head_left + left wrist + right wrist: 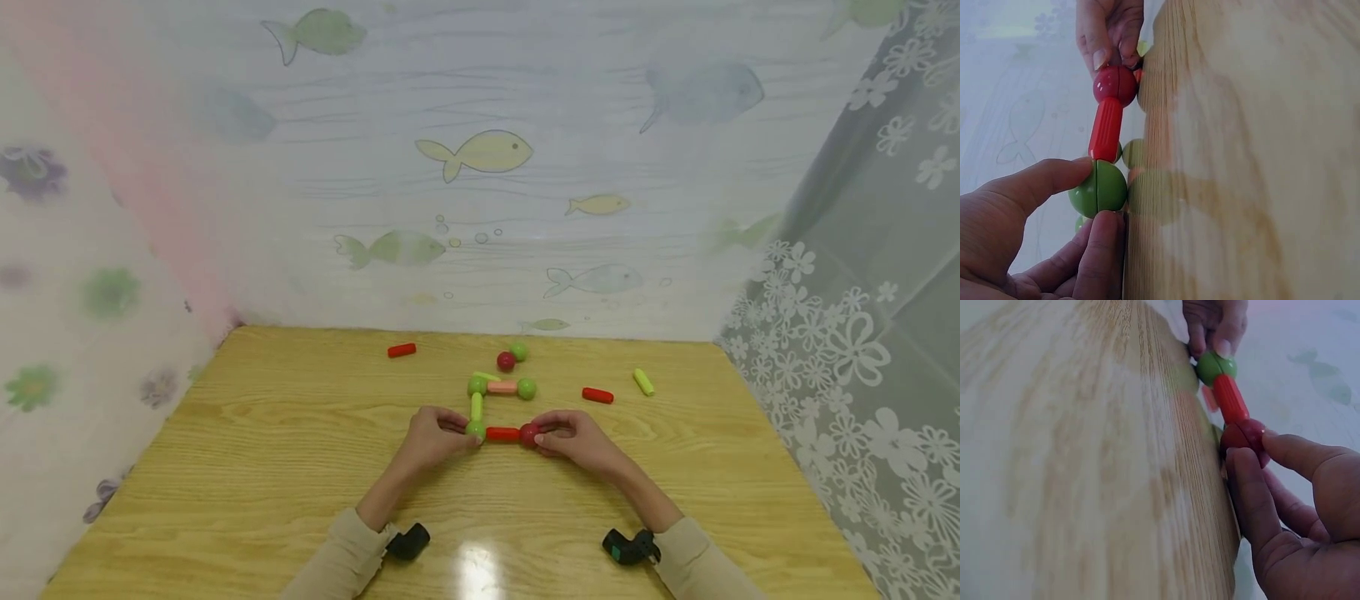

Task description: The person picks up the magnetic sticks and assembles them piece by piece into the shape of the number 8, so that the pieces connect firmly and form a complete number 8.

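My left hand [437, 438] pinches a green ball [1099, 189] between thumb and fingers at the near left corner of a ball-and-stick shape. My right hand [576, 442] pinches a dark red ball [1244, 440] at the near right. Between these two balls a red stick [502, 434] joins them in a line. From the held green ball a yellow-green stick [477, 407] runs back to another green ball [477, 385]. There an orange stick [502, 387] leads right to a third green ball [527, 388]. The shape rests on the wooden table [315, 475].
Behind the shape lie a loose dark red ball [506, 361] and a green ball [519, 351]. Loose red sticks lie at the back left [401, 351] and to the right [597, 395], near a yellow stick [643, 382]. A fish-patterned curtain [480, 275] borders the back.
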Motion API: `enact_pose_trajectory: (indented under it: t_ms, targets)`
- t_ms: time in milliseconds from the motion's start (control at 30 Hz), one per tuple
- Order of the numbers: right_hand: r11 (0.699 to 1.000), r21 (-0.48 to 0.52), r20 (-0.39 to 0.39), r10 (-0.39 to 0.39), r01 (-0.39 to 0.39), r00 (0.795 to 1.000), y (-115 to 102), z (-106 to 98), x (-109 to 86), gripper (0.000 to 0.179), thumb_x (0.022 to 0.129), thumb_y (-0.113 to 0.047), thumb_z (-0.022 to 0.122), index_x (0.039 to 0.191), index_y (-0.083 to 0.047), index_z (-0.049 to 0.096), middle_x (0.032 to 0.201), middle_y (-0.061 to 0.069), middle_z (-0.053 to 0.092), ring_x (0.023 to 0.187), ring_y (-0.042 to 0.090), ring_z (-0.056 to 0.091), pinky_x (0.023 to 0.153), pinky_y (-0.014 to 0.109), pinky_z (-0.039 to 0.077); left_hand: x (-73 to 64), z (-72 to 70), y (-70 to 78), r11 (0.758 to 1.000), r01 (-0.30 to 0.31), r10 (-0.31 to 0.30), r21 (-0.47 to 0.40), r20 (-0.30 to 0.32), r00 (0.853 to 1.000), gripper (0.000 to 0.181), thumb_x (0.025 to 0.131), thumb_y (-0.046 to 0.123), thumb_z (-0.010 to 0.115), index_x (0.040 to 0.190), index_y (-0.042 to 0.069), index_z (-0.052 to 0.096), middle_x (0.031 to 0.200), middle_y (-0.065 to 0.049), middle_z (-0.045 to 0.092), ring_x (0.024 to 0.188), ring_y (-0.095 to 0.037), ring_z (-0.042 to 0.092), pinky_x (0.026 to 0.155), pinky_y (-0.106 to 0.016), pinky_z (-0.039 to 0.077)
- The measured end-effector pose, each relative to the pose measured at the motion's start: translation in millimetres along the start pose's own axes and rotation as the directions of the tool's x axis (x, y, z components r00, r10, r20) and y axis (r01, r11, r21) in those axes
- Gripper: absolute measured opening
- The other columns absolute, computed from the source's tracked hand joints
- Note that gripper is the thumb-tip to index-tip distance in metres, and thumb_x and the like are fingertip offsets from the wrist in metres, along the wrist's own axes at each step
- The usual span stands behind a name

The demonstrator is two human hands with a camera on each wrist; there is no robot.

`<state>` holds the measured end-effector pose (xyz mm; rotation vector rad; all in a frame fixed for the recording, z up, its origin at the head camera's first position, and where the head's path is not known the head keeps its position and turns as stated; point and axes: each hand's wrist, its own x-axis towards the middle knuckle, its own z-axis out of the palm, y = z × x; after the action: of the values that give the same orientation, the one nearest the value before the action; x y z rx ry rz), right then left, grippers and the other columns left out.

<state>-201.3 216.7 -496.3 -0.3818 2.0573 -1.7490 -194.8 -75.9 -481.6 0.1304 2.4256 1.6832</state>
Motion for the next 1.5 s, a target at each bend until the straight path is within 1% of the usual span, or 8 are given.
enact_pose_trajectory:
  t_ms: [133, 233, 433, 533, 633, 767, 1067, 1500]
  targets:
    - [0.999, -0.045, -0.060, -0.023, 0.021, 0.998, -3.8, -6.6, -3.1, 0.040, 0.101, -0.012, 0.064, 0.132, 0.012, 0.056, 0.128, 0.027, 0.063, 0.105, 0.016, 0.069, 0.088, 0.027, 0.058, -0.3, -0.6, -0.2, 1.000, 0.003, -0.003, -0.002, -0.002, 1.000, 0.034, 0.080, 0.016, 0.088, 0.104, -0.002, 0.072, 0.097, -0.011, 0.072, 0.086, -0.019, 0.069, 0.076, -0.034, 0.059]
    - [0.987, -0.142, -0.192, -0.095, 0.068, 0.977, -6.9, -15.8, -3.8, 0.035, 0.100, -0.009, 0.064, 0.129, 0.011, 0.059, 0.126, 0.028, 0.063, 0.104, 0.020, 0.068, 0.085, 0.024, 0.057, -1.1, -0.6, -0.2, 1.000, 0.007, -0.007, -0.002, -0.003, 1.000, 0.034, 0.080, 0.016, 0.088, 0.104, -0.002, 0.072, 0.098, -0.011, 0.071, 0.087, -0.018, 0.068, 0.076, -0.034, 0.059]
    - [0.900, -0.427, -0.445, -0.292, 0.086, 0.846, -6.5, -43.1, -1.4, 0.025, 0.095, 0.003, 0.067, 0.121, 0.006, 0.067, 0.115, 0.023, 0.067, 0.100, 0.030, 0.062, 0.082, 0.025, 0.054, -2.2, 0.1, 0.0, 1.000, 0.007, -0.007, -0.006, -0.004, 1.000, 0.035, 0.080, 0.017, 0.088, 0.104, -0.002, 0.072, 0.098, -0.011, 0.072, 0.088, -0.019, 0.069, 0.077, -0.034, 0.059]
    - [0.841, -0.540, -0.469, -0.324, 0.023, 0.821, -5.5, -55.4, -1.6, 0.027, 0.096, 0.002, 0.067, 0.122, 0.005, 0.067, 0.119, 0.023, 0.066, 0.106, 0.035, 0.058, 0.088, 0.040, 0.053, -1.9, 0.6, -0.6, 1.000, 0.008, -0.008, -0.004, -0.005, 1.000, 0.034, 0.080, 0.017, 0.088, 0.104, -0.002, 0.072, 0.098, -0.011, 0.072, 0.088, -0.019, 0.069, 0.077, -0.034, 0.059]
    - [0.793, -0.608, -0.465, -0.315, -0.039, 0.827, -4.1, -64.9, -2.9, 0.030, 0.096, 0.002, 0.065, 0.125, 0.006, 0.066, 0.125, 0.026, 0.064, 0.114, 0.043, 0.055, 0.093, 0.054, 0.051, -1.2, 1.0, -1.1, 1.000, 0.007, -0.007, -0.002, -0.002, 1.000, 0.034, 0.080, 0.017, 0.088, 0.103, -0.002, 0.072, 0.098, -0.011, 0.071, 0.088, -0.019, 0.069, 0.077, -0.034, 0.059]
    - [0.769, -0.631, -0.453, -0.263, -0.099, 0.852, -2.6, -71.4, -3.8, 0.034, 0.096, 0.002, 0.064, 0.129, 0.008, 0.064, 0.130, 0.030, 0.061, 0.121, 0.049, 0.054, 0.095, 0.059, 0.051, -0.4, 1.5, -1.3, 1.000, 0.007, -0.007, -0.002, -0.002, 1.000, 0.033, 0.080, 0.017, 0.088, 0.103, -0.001, 0.072, 0.098, -0.011, 0.072, 0.087, -0.019, 0.069, 0.077, -0.034, 0.059]
    - [0.779, -0.625, -0.372, -0.233, -0.057, 0.899, 0.7, -78.3, -0.2, 0.029, 0.096, -0.002, 0.067, 0.123, 0.010, 0.067, 0.116, 0.028, 0.067, 0.102, 0.038, 0.065, 0.084, 0.050, 0.057, 0.8, 1.3, -2.4, 1.000, 0.004, -0.004, -0.002, -0.009, 1.000, 0.032, 0.080, 0.016, 0.088, 0.102, -0.001, 0.073, 0.096, -0.011, 0.072, 0.086, -0.018, 0.069, 0.075, -0.033, 0.059]
    - [0.855, -0.509, -0.397, -0.130, -0.100, 0.909, -0.7, -83.8, 2.2, 0.033, 0.091, -0.011, 0.078, 0.116, 0.010, 0.070, 0.103, 0.022, 0.072, 0.090, 0.029, 0.071, 0.075, 0.032, 0.059, 0.9, 0.2, -1.2, 1.000, -0.005, 0.005, 0.004, -0.013, 1.000, 0.033, 0.079, 0.017, 0.088, 0.101, -0.002, 0.074, 0.095, -0.010, 0.073, 0.085, -0.018, 0.069, 0.075, -0.033, 0.059]
